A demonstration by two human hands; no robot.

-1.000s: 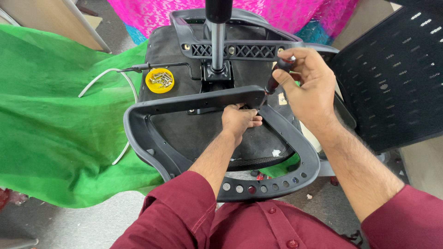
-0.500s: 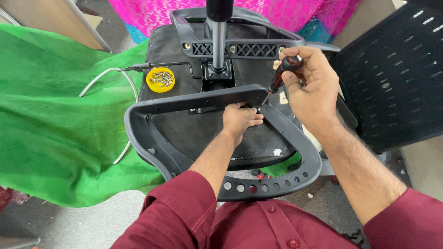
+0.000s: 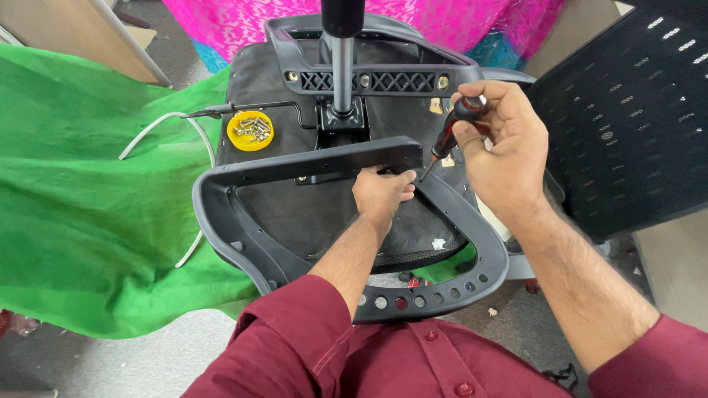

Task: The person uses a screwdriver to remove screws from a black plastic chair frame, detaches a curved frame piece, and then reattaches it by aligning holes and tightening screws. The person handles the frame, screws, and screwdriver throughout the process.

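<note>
Green cloth [image 3: 81, 214] flanks hands [image 3: 380, 193] gripping screwdriver [image 3: 451, 136], armrest frame [image 3: 324, 163].

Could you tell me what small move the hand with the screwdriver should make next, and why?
Probably lower the screwdriver tip to the spot beside the left hand: the right hand holds it angled just above the grey frame, which the left hand steadies.

Looks like an informal repair spot, likely a home or small workshop floor. Office chair [image 3: 346, 214] lies dismantled, gas cylinder [image 3: 342, 59] sticking up, mesh backrest [image 3: 627, 125] off to the side. Yellow lid [image 3: 251, 130] of loose screws, screwdriver [image 3: 450, 140] in use. Green cloth [image 3: 88, 221] and pink fabric [image 3: 243, 22] over bare concrete floor [image 3: 147, 354].
</note>
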